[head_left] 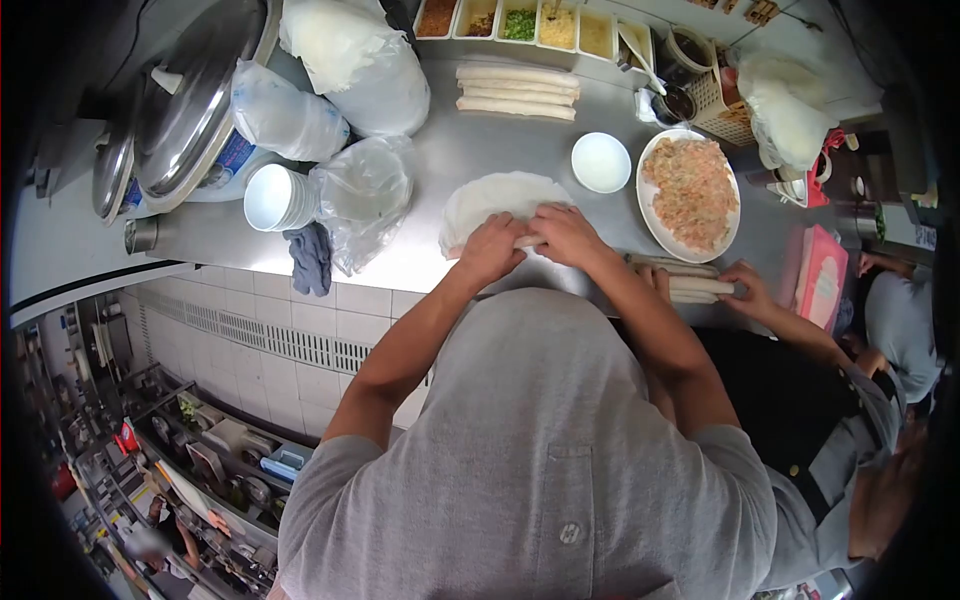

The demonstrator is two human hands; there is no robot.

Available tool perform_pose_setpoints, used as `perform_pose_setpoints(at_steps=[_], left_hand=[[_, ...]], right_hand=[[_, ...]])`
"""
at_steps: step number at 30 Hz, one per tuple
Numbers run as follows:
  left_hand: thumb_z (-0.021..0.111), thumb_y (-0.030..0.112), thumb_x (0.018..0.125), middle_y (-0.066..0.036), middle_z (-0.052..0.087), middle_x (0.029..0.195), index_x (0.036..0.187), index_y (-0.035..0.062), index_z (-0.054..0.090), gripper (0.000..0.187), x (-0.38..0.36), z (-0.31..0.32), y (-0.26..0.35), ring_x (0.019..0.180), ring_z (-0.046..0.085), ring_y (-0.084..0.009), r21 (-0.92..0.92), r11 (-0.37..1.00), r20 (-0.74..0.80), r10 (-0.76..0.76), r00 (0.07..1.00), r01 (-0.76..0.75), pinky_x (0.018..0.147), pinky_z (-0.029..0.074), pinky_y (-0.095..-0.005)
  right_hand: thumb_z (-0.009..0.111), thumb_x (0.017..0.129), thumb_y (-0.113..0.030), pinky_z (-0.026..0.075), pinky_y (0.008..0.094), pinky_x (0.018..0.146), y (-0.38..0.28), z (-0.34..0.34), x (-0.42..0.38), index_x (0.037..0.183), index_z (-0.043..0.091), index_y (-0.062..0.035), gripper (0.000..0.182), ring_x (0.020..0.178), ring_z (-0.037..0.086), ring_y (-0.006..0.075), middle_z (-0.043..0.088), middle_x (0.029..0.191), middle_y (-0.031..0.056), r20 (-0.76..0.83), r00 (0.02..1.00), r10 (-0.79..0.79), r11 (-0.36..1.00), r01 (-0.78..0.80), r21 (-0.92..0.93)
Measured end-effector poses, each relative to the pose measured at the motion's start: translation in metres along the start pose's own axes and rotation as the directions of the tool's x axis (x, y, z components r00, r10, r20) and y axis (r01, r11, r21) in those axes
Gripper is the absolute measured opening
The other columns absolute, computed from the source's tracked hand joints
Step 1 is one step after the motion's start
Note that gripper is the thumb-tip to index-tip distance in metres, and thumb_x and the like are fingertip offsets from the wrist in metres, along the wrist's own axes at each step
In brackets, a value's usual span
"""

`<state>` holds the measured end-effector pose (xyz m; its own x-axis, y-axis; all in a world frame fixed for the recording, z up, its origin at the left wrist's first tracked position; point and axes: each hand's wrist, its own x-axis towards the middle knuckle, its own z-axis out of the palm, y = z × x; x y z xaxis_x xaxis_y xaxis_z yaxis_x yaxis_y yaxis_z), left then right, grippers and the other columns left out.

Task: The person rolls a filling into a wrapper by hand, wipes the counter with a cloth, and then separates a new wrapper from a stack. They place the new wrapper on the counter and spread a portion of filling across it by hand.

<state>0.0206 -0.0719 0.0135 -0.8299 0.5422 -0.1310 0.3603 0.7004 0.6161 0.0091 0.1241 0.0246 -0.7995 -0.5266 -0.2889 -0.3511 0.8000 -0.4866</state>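
On the steel counter, a round, pale, thin wrapper sheet lies before me. My left hand has its fingers curled on the near edge of the sheet. Beside it, my right hand is closed on the same edge, where a short rolled part shows between the two hands. A small white bowl stands just beyond my right hand. To its right is an oval white plate spread with pinkish minced filling. Several long pale rolls lie stacked at the back of the counter.
A co-worker's hands hold more pale rolls close by my right forearm. Stacked white bowls, plastic bags and a dark cloth sit left. Ingredient trays line the back; a pink package is right.
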Motion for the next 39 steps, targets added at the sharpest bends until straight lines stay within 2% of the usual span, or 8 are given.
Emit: perform_pose_setpoints(at_steps=[6, 9, 17, 24, 28, 36, 38, 39], left_hand=[[0.078, 0.012, 0.073, -0.012, 0.060, 0.105, 0.102, 0.0066, 0.064, 0.033, 0.007, 0.014, -0.009, 0.103, 0.058, -0.0333, -0.006, 0.997, -0.037, 0.070, 0.997, -0.071, 0.090, 0.049, -0.0428], [0.078, 0.012, 0.073, -0.012, 0.059, 0.106, 0.104, 0.0071, 0.063, 0.034, -0.002, 0.008, -0.008, 0.105, 0.057, -0.0330, -0.023, 0.995, -0.011, 0.101, 0.995, -0.101, 0.090, 0.048, -0.0435], [0.067, 0.008, 0.076, -0.011, 0.057, 0.106, 0.102, 0.0069, 0.062, 0.027, -0.036, -0.012, -0.027, 0.105, 0.056, -0.0304, 0.132, 0.990, -0.008, 0.052, 0.999, -0.050, 0.087, 0.047, -0.0452], [0.067, 0.008, 0.076, -0.008, 0.057, 0.103, 0.103, 0.0092, 0.063, 0.027, -0.029, -0.029, -0.043, 0.104, 0.058, -0.0273, 0.270, 0.951, 0.093, 0.132, 0.987, -0.153, 0.087, 0.048, -0.0428], [0.059, 0.002, 0.077, -0.010, 0.059, 0.102, 0.096, 0.0064, 0.063, 0.019, -0.034, -0.036, -0.046, 0.101, 0.059, -0.0298, 0.202, 0.956, 0.073, 0.201, 0.977, -0.212, 0.084, 0.049, -0.0457], [0.070, 0.008, 0.072, -0.011, 0.057, 0.106, 0.103, 0.0070, 0.063, 0.031, -0.030, -0.038, -0.050, 0.106, 0.057, -0.0303, 0.159, 0.963, 0.154, 0.195, 0.969, -0.219, 0.089, 0.051, -0.0432], [0.072, 0.010, 0.074, -0.010, 0.057, 0.106, 0.104, 0.0074, 0.063, 0.032, -0.021, -0.033, -0.038, 0.105, 0.058, -0.0306, 0.136, 0.963, 0.130, 0.215, 0.968, -0.232, 0.089, 0.051, -0.0429], [0.073, 0.013, 0.075, -0.010, 0.057, 0.107, 0.106, 0.0079, 0.063, 0.033, -0.019, -0.028, -0.028, 0.105, 0.058, -0.0308, 0.106, 0.967, 0.103, 0.223, 0.969, -0.233, 0.088, 0.051, -0.0426]], right_hand=[[0.073, 0.074, -0.013, 0.045, 0.0450, 0.091, 0.015, 0.011, 0.003, 0.093, 0.066, -0.0129, 0.021, 0.111, 0.056, 0.0270, 0.058, 0.105, 0.0049, -0.077, 0.994, -0.075, 0.997, 0.073, -0.031], [0.073, 0.074, -0.012, 0.045, 0.0443, 0.091, 0.014, 0.004, -0.002, 0.094, 0.066, -0.0132, 0.021, 0.111, 0.055, 0.0270, 0.058, 0.105, 0.0046, 0.015, 0.999, -0.049, 0.998, 0.050, -0.034], [0.073, 0.074, -0.011, 0.044, 0.0465, 0.090, 0.022, 0.009, -0.007, 0.094, 0.066, -0.0144, 0.022, 0.112, 0.056, 0.0260, 0.059, 0.103, 0.0029, -0.089, 0.995, -0.040, 0.997, 0.033, -0.075], [0.065, 0.079, -0.006, 0.044, 0.0464, 0.093, -0.014, 0.005, -0.016, 0.094, 0.065, -0.0132, 0.017, 0.115, 0.055, 0.0273, 0.060, 0.109, 0.0046, 0.072, 0.982, 0.174, 0.981, -0.166, -0.101], [0.065, 0.079, -0.006, 0.044, 0.0471, 0.094, -0.023, 0.022, -0.034, 0.095, 0.065, -0.0124, 0.017, 0.115, 0.054, 0.0274, 0.059, 0.111, 0.0053, -0.077, 0.973, 0.216, 0.976, -0.218, -0.008], [0.065, 0.079, -0.005, 0.046, 0.0463, 0.094, -0.018, 0.026, -0.050, 0.098, 0.066, -0.0102, 0.020, 0.118, 0.055, 0.0263, 0.060, 0.116, 0.0055, -0.147, 0.954, 0.263, 0.964, -0.255, 0.068], [0.064, 0.080, -0.004, 0.049, 0.0451, 0.091, -0.005, 0.021, -0.061, 0.102, 0.068, -0.0079, 0.022, 0.111, 0.059, 0.0308, 0.064, 0.113, 0.0099, -0.264, 0.934, 0.241, 0.937, -0.154, 0.312], [0.064, 0.080, -0.004, 0.049, 0.0451, 0.091, 0.002, 0.018, -0.062, 0.102, 0.068, -0.0079, 0.022, 0.111, 0.059, 0.0308, 0.064, 0.113, 0.0099, -0.261, 0.935, 0.240, 0.936, -0.151, 0.318]])
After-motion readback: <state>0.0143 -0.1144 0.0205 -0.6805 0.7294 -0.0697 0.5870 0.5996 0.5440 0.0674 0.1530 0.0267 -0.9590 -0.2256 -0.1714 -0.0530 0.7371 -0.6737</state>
